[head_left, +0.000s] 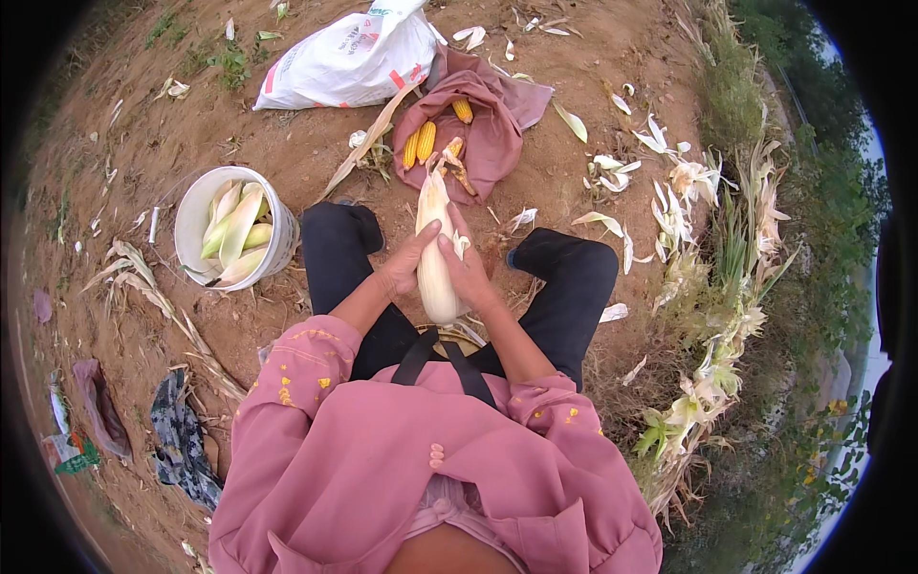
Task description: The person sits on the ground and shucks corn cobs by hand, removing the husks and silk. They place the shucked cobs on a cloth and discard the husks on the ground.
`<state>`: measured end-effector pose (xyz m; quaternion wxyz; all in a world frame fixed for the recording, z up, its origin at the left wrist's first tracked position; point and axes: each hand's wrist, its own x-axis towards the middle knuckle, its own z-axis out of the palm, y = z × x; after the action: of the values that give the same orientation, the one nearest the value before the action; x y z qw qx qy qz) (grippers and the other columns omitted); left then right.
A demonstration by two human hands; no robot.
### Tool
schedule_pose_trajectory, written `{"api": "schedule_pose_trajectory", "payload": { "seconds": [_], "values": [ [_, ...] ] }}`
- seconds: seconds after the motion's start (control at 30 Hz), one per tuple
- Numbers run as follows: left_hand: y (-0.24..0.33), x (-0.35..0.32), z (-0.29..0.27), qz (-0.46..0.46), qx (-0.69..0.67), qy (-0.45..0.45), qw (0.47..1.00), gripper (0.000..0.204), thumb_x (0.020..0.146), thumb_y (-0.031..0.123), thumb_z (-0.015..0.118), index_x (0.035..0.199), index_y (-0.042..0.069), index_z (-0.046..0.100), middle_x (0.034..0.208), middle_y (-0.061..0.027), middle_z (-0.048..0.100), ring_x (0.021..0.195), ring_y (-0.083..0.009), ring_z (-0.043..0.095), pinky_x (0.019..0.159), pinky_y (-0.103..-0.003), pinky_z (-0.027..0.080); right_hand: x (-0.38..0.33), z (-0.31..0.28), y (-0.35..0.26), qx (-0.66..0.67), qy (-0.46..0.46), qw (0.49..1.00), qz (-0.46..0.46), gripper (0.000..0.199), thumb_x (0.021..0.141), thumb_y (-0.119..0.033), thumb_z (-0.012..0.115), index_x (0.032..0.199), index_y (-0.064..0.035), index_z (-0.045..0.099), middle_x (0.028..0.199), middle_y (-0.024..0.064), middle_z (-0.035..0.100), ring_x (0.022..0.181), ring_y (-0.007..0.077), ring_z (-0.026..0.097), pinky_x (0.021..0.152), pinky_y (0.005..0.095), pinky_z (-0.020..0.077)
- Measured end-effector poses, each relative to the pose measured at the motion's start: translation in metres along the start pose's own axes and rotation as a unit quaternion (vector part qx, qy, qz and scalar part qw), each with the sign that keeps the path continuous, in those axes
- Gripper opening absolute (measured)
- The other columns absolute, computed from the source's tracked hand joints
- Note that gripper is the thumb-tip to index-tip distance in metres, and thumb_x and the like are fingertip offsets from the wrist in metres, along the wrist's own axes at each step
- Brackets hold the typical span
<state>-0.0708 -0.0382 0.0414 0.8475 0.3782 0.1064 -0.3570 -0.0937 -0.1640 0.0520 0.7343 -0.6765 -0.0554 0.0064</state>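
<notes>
An ear of corn (437, 273) in pale husk stands upright between my two hands, its dry, frayed tip pointing away from me. My left hand (409, 262) is closed on its left side. From the right, my right hand (465, 272) grips the same ear, fingers partly hidden behind it. Just past the tip, a reddish-pink sack (488, 143) lies open with several husked yellow cobs (426, 141) at its mouth. To my left stands a white bucket (284, 239) filled with ears still in their green and cream husks (234, 225).
A white woven bag (339, 62) lies behind the pink sack. Loose husks (612, 172) are scattered on the brown soil, and a heap of them (712, 383) lines the weeds at right. A camouflage cloth (184, 440) lies at lower left, near dry stalks (158, 297).
</notes>
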Motion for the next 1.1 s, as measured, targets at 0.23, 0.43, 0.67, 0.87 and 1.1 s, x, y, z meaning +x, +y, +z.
{"api": "schedule_pose_trajectory", "payload": {
  "seconds": [0.23, 0.43, 0.67, 0.87, 1.1],
  "values": [
    [-0.013, -0.001, -0.012, 0.029, -0.046, 0.025, 0.998, 0.052, 0.083, 0.036, 0.061, 0.119, 0.005, 0.041, 0.099, -0.0153, 0.060, 0.082, -0.0251, 0.063, 0.068, -0.038, 0.055, -0.007, -0.065, 0.111, -0.063, 0.078, 0.945, 0.312, 0.040, 0.090, -0.024, 0.046, 0.125, -0.0051, 0.044, 0.109, 0.0188, 0.057, 0.092, 0.0312, 0.059, 0.083, 0.0341, 0.0450],
    [-0.026, 0.003, -0.028, 0.113, 0.139, 0.107, 0.978, 0.049, 0.078, 0.023, 0.068, 0.116, 0.003, 0.044, 0.096, -0.0067, 0.056, 0.080, -0.0157, 0.058, 0.068, -0.029, 0.051, -0.028, -0.072, 0.071, -0.584, 0.077, 0.801, 0.111, 0.055, 0.081, -0.037, 0.059, 0.121, -0.0017, 0.046, 0.105, 0.0198, 0.058, 0.095, 0.0358, 0.056, 0.082, 0.0371, 0.0448],
    [-0.038, 0.008, -0.033, 0.178, 0.435, 0.085, 0.879, 0.065, 0.075, 0.017, 0.068, 0.127, 0.004, 0.031, 0.122, -0.0140, 0.044, 0.114, -0.0221, 0.044, 0.095, -0.037, 0.035, 0.017, 0.007, 0.035, -0.138, 0.108, 0.979, 0.102, 0.057, 0.077, -0.031, 0.067, 0.117, 0.0015, 0.042, 0.095, 0.0182, 0.059, 0.087, 0.0276, 0.059, 0.078, 0.0347, 0.0453],
    [-0.024, -0.007, -0.020, 0.138, 0.111, 0.006, 0.984, 0.069, 0.081, 0.018, 0.063, 0.134, 0.006, 0.020, 0.118, -0.0121, 0.047, 0.106, -0.0191, 0.050, 0.085, -0.031, 0.044, 0.025, -0.002, 0.010, 0.083, 0.059, 0.988, 0.114, 0.041, 0.082, -0.026, 0.063, 0.107, 0.0020, 0.046, 0.085, 0.0108, 0.057, 0.078, 0.0157, 0.054, 0.070, 0.0327, 0.0455],
    [-0.032, 0.003, -0.018, 0.142, 0.258, 0.078, 0.953, 0.056, 0.083, 0.026, 0.063, 0.127, 0.002, 0.038, 0.107, -0.0074, 0.054, 0.095, -0.0147, 0.053, 0.080, -0.028, 0.045, 0.027, -0.006, 0.020, -0.291, 0.145, 0.946, -0.008, 0.032, 0.086, -0.031, 0.056, 0.085, 0.0005, 0.062, 0.077, 0.0119, 0.059, 0.067, 0.0187, 0.058, 0.061, 0.0302, 0.0447]
  ]
}}
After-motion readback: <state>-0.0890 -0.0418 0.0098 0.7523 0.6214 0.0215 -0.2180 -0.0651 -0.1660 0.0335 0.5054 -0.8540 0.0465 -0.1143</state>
